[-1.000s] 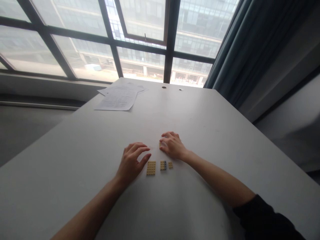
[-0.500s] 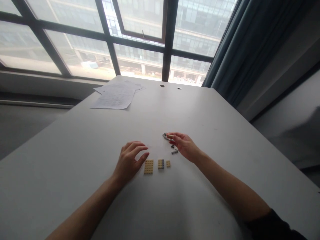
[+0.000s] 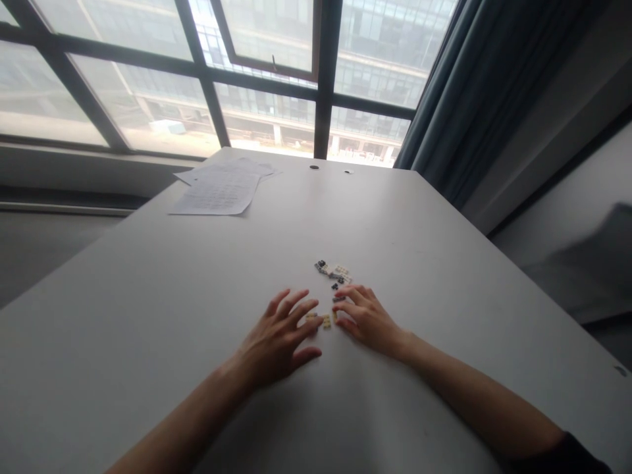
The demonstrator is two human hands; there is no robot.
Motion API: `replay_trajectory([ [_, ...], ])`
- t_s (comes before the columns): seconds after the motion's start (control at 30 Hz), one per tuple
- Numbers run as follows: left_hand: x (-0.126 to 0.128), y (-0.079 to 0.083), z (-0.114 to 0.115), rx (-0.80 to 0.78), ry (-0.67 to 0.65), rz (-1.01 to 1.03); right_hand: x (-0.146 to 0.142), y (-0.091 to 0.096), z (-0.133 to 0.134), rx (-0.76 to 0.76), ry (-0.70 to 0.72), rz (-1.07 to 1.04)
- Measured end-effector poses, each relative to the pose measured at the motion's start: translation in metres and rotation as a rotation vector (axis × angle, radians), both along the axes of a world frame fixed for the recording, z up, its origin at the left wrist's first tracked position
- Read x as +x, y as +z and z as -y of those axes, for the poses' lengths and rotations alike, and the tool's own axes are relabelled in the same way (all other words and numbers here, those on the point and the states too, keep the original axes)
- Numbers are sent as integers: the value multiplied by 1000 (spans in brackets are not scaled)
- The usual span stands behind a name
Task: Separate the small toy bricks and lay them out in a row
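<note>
A large window (image 3: 266, 112) with dark frames filled the back of the room, showing a pale, washed-out building outside; a blue-grey curtain (image 3: 444, 99) hung to its right. Before it stretched a broad white table (image 3: 197, 263). On its far left part lay overlapping sheets of printed paper (image 3: 220, 191), and near the far edge were two small round openings, a dark one (image 3: 314, 167) and a paler one (image 3: 348, 172).

My bare forearms reached in from the bottom corners, a black sleeve (image 3: 567, 454) at the right. Near the middle of the table my hands faced each other over small studded toy bricks. My left hand (image 3: 279, 342) was open, palm down, fingers spread above a tan and blue-grey plate (image 3: 311, 316) that they partly covered; I could not tell whether they touched it. A small tan plate (image 3: 326, 322) lay flat between my hands, just beside my left fingertips.

My right hand (image 3: 365, 319) pinched a narrow tan brick (image 3: 334, 317) between thumb and fingertips, just right of that plate. Close by its fingers lay a grey strip (image 3: 338, 299) and a black brick (image 3: 335, 286). Beyond was a loose cluster of grey, black and cream bricks (image 3: 342, 269).
</note>
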State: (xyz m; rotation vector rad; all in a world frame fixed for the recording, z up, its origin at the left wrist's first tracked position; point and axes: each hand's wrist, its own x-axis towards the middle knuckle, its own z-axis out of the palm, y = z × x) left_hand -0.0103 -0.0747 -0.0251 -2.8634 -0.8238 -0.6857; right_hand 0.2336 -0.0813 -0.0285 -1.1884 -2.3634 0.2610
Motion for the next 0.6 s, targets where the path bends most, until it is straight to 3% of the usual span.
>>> replay_trajectory([
  [0.23, 6, -6, 0, -86, 8, -79, -4, -7, 1, 12, -19, 22],
  [0.6, 7, -2, -1, -62, 6, -105, -6, -10, 3, 30, -31, 7],
])
